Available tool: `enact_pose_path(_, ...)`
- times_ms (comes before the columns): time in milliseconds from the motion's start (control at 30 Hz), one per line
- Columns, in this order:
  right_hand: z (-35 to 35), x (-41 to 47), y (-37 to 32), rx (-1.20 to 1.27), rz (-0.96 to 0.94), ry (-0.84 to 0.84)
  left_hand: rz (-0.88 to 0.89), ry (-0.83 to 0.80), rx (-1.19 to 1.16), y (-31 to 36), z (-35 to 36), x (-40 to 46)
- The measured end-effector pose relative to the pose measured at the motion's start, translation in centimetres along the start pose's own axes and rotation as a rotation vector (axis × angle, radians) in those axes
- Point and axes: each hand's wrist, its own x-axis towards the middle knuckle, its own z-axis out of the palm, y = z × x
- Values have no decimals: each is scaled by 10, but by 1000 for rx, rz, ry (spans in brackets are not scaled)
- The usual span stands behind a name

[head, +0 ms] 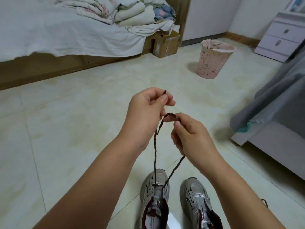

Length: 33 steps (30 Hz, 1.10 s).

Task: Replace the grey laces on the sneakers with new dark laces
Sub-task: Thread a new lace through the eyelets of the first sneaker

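Head view, down over floor (74, 113)

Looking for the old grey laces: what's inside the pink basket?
Only the pink basket's liner and a few dark marks near its rim show. Its bottom is hidden by its own wall, so any laces there cannot be seen.

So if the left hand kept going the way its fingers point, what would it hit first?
Its fingers point to the right, so the left hand would probably just cross bare floor tiles. The pink basket looks farther back, though depth is unclear.
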Motion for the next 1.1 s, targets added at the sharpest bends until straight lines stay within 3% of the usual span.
enact_pose_path(133,5,-3,4,179,-59,134,-114,45,19,-9,-2,0)
enact_pose_path(300,11,-6,7,222,-158,134,-210,69,-13,-16,-7,0)
enact_pose_path(700,13,-12,16,10,-373,81,-613,22,-600,-13,-9,5)
enact_pose_path(867,16,-14,22,-54,-402,104,-661,12,-634,-16,-11,4)
enact_pose_path(1100,18,-11,34,-106,-345,8,-663,-17,-686,-13,-14,6)
